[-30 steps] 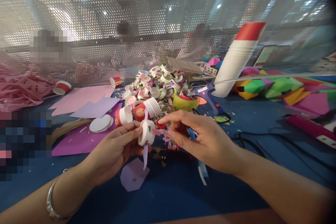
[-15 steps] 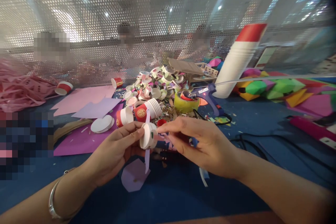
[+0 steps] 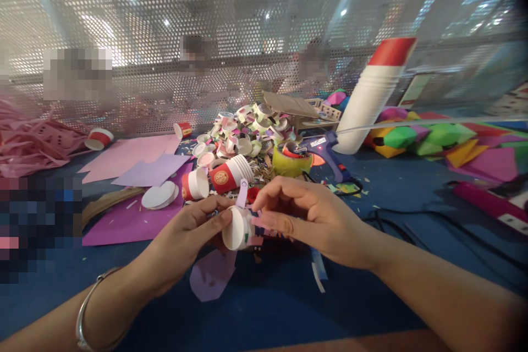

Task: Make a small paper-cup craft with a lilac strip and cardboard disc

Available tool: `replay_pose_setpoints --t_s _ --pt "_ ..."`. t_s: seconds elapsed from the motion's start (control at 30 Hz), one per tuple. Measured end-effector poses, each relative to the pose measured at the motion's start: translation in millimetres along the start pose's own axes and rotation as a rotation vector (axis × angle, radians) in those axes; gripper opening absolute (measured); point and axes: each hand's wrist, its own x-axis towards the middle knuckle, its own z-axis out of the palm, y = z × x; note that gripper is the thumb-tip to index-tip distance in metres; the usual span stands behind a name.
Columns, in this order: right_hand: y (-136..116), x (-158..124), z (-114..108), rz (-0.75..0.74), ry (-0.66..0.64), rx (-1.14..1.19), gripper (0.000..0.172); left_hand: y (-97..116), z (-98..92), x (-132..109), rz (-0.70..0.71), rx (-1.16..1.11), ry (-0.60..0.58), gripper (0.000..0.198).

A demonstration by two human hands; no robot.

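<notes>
My left hand [image 3: 187,242] pinches a small white paper cup piece [image 3: 236,227] from the left, holding it on its side above the blue table. A lilac paper strip [image 3: 242,193] sticks up from the cup. My right hand [image 3: 313,220] meets it from the right, fingers curled and pressed against the cup and the strip. A lilac paper cutout [image 3: 211,275] lies on the table just below both hands. A silver bangle sits on my left wrist.
Behind my hands lie red-and-white paper cups [image 3: 225,175], a pile of cut cup pieces [image 3: 247,132], a yellow tape roll [image 3: 291,160], a blue glue gun [image 3: 325,148] and a tall cup stack [image 3: 371,99]. Pink and purple paper sheets [image 3: 136,154] lie left, coloured paper shapes [image 3: 433,137] right, cables [image 3: 412,220] near right.
The cup has dropped slightly and turned its round face toward me. The lilac strip that hung below it now sticks up above it. My right fingers have closed onto the cup.
</notes>
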Motion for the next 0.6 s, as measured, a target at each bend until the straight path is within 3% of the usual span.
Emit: replay_pose_setpoints --t_s 0.6 --pt "-1.9 0.9 1.6 -0.008 -0.124 -0.086 0.009 1.7 3.8 -3.6 -0.017 0.016 -0.103 0.025"
